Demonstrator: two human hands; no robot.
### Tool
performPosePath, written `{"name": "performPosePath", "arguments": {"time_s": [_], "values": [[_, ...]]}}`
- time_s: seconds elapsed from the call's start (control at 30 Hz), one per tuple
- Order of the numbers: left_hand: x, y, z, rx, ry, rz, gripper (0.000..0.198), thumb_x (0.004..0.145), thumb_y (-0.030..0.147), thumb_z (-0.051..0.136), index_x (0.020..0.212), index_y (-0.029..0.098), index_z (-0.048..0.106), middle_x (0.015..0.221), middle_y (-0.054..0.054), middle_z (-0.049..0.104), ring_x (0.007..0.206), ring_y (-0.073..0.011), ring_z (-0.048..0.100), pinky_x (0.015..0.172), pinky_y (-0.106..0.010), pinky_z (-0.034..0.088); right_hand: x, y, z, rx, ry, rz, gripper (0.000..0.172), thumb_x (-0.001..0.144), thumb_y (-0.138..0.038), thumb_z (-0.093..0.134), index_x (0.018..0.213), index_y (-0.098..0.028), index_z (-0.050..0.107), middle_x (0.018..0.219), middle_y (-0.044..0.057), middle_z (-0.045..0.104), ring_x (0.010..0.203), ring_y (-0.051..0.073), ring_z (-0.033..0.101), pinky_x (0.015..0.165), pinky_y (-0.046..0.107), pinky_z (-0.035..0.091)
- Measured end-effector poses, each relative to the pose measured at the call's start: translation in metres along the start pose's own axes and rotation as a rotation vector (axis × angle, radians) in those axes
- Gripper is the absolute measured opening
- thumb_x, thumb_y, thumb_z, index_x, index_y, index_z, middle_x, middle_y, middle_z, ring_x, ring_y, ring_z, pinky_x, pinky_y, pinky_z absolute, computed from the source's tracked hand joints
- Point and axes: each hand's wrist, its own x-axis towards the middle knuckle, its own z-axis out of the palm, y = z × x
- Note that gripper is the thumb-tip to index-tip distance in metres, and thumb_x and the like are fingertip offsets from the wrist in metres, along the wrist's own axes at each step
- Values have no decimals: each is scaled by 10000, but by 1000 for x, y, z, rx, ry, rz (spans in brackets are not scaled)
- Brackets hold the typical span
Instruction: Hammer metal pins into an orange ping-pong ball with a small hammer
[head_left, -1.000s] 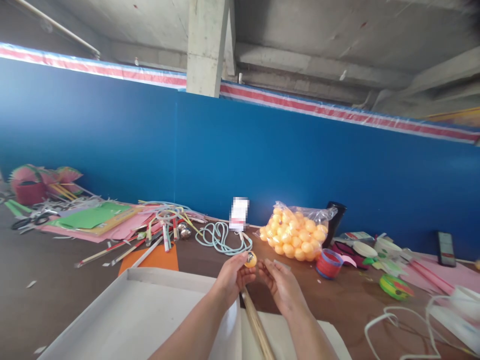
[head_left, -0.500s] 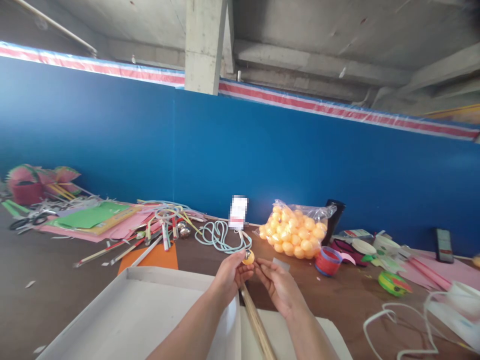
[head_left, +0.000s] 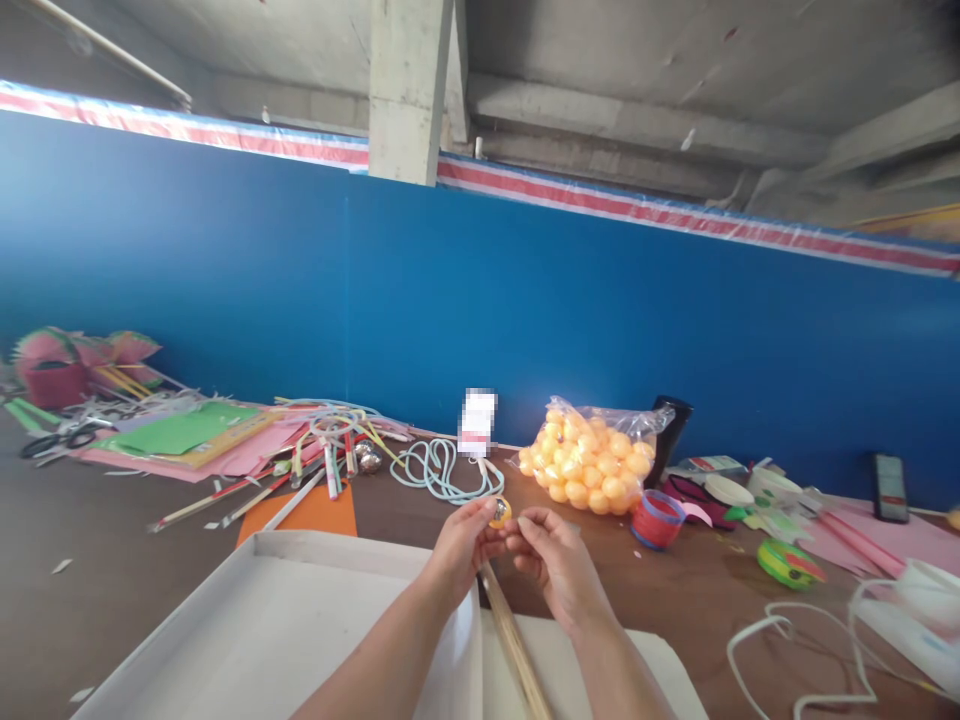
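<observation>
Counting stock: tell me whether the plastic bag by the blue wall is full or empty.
Full: the clear plastic bag bulges with orange balls heaped up to its gathered top.

Both hands, left hand [head_left: 459,545] and right hand [head_left: 556,568], pinch an orange ball [head_left: 500,512] atop a wooden stick [head_left: 512,640].

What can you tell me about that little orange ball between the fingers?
The small orange ball is round, smooth and looks like light plastic. A greyish patch shows on top; what it is I cannot tell. The left hand pinches it above the table, fingertips of the right hand meet its right side, and a wooden stick runs up to it from below.
</observation>
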Motion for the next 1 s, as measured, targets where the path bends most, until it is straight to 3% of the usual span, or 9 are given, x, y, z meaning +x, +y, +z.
{"name": "performPosePath", "arguments": {"time_s": [0.4, 0.67, 1.0], "values": [[-3, 3, 4, 66, -1, -18, 344, 736, 348, 637, 995, 123, 613, 826, -73, 612, 666, -116, 598, 559, -201, 482, -2, 0, 5, -52, -46, -8, 248, 667, -355, 717, 777, -158, 615, 644, -6, 574, 504, 50, 441, 389, 134, 344], [-4, 4, 5, 67, 15, -20, 332, 726, 335, 649, 984, 128, 621, 860, -71, 608, 671, -106, 589, 527, -175, 471, -2, 1, 3, -92, -46, -5, 251, 678, -368, 703, 779, -161, 602, 695, 11, 612, 481, 46, 428, 350, 129, 288], [-3, 2, 4, 70, 23, -9, 343, 717, 348, 656, 974, 123, 622, 845, -68, 613, 668, -108, 596, 535, -185, 479, -3, 0, 5, -94, -25, 3, 249, 657, -360, 719, 740, -154, 607, 590, -16, 569, 444, 43, 383, 350, 141, 255]]}}
